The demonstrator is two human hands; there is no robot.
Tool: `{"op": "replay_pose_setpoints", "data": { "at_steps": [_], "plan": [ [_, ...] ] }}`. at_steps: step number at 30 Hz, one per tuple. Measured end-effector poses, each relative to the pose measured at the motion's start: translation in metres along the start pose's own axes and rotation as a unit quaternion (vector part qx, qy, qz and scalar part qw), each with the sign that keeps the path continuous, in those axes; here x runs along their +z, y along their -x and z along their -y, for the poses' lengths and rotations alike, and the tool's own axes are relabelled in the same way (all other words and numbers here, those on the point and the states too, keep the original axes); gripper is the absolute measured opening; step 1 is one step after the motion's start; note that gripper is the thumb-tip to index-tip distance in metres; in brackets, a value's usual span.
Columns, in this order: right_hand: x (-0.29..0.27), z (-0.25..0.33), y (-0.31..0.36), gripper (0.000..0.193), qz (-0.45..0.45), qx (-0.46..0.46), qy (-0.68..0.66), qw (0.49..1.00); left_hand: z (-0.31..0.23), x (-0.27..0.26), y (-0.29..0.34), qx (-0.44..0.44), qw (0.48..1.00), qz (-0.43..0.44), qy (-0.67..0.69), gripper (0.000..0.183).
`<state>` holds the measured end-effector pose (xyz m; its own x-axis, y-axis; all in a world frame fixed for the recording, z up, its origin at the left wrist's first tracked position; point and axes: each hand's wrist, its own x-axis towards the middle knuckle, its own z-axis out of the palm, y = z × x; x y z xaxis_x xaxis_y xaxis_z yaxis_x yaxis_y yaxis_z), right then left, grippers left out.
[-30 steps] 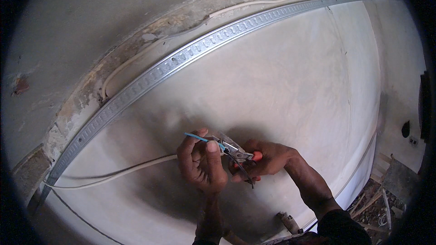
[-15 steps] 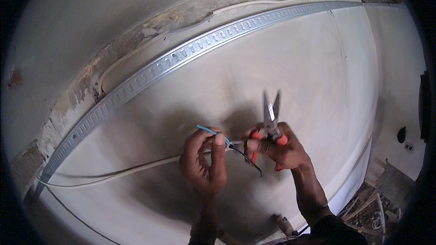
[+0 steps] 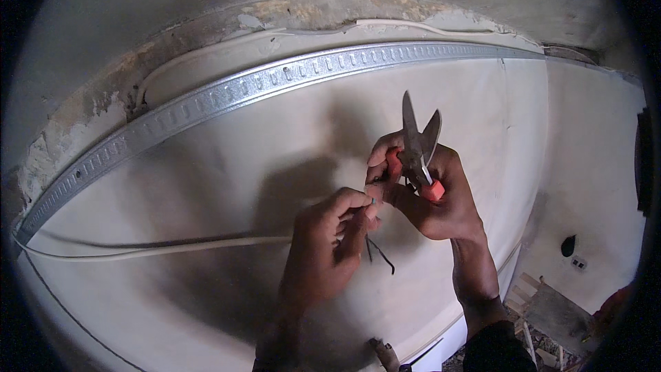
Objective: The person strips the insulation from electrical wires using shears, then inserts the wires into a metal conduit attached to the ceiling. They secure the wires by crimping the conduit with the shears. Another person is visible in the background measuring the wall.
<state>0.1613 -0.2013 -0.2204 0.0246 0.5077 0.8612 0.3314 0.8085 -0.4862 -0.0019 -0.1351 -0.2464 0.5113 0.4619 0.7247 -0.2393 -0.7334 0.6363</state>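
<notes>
A white sheathed cable [image 3: 206, 246] runs from the left into my left hand [image 3: 320, 244], whose fingers are pinched together around its end. Black wire [image 3: 385, 260] hangs below those fingertips, bent downward. Only a speck of blue wire [image 3: 373, 201] shows where the fingertips of both hands meet. My right hand [image 3: 441, 193] grips red-handled snips [image 3: 417, 148] in its palm, the blades pointing up and spread apart. Its thumb and forefinger come close to the left fingertips; whether they pinch the wire is hidden.
Behind my hands spreads a pale wall panel [image 3: 441, 96], topped by a perforated metal channel [image 3: 275, 76]. Another white cable [image 3: 427, 26] follows the rough plaster edge above. At lower right are a socket box [image 3: 578, 262], a board [image 3: 556, 313] and debris.
The blue wire, which stuck out to the left, is now almost hidden by fingertips. My right hand and the snips have risen slightly, and its fingers now meet the left ones. The view has shifted.
</notes>
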Motion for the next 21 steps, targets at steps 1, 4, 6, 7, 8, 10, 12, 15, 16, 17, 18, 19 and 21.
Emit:
{"op": "replay_pose_setpoints", "data": {
  "at_steps": [1,4,6,7,8,10,12,15,16,17,18,19,21],
  "plan": [
    [0.0,-0.001,0.001,0.026,-0.01,-0.003,0.019,1.0,0.002,0.0,-0.001,0.015,1.0,0.004,0.011,0.009],
    [0.002,-0.004,0.007,0.028,-0.067,0.0,0.028,0.997,0.005,-0.003,-0.003,-0.006,0.999,0.013,0.047,0.008],
    [0.007,-0.01,0.011,0.03,-0.133,0.018,-0.036,0.99,0.005,-0.004,-0.004,-0.009,1.0,0.001,0.03,0.009],
    [0.008,-0.012,0.013,0.024,-0.139,0.041,-0.073,0.987,0.005,-0.004,-0.005,0.012,1.0,-0.006,0.012,0.009],
    [0.008,-0.014,0.014,0.023,-0.142,0.045,-0.08,0.986,0.005,-0.003,-0.006,0.013,1.0,-0.005,0.005,0.01],
    [0.01,-0.019,0.015,0.021,-0.148,0.049,-0.098,0.983,0.004,-0.003,-0.008,0.004,1.0,-0.006,-0.006,0.01],
    [0.008,-0.022,0.017,0.02,-0.145,0.052,-0.051,0.987,0.003,-0.003,-0.008,-0.008,1.0,0.004,0.013,0.013],
    [-0.002,-0.021,0.03,0.023,-0.162,0.086,0.073,0.98,0.0,-0.004,-0.007,-0.018,1.0,0.008,0.005,0.017],
    [-0.004,-0.022,0.036,0.024,-0.163,0.093,0.133,0.973,0.0,-0.004,-0.006,-0.009,1.0,0.006,-0.002,0.017],
    [-0.004,-0.023,0.043,0.024,-0.169,0.096,0.193,0.962,0.0,-0.004,-0.005,-0.003,1.0,0.006,-0.002,0.018],
    [-0.004,-0.024,0.049,0.024,-0.176,0.106,0.265,0.942,0.0,-0.003,-0.005,0.007,1.0,0.001,-0.016,0.017],
    [-0.002,-0.026,0.054,0.025,-0.163,0.104,0.279,0.941,0.001,-0.002,-0.005,0.014,1.0,-0.002,-0.022,0.017],
    [0.001,-0.03,0.063,0.027,-0.132,0.084,0.277,0.948,0.002,0.001,-0.007,0.05,0.998,-0.009,-0.032,0.015]
  ]
}}
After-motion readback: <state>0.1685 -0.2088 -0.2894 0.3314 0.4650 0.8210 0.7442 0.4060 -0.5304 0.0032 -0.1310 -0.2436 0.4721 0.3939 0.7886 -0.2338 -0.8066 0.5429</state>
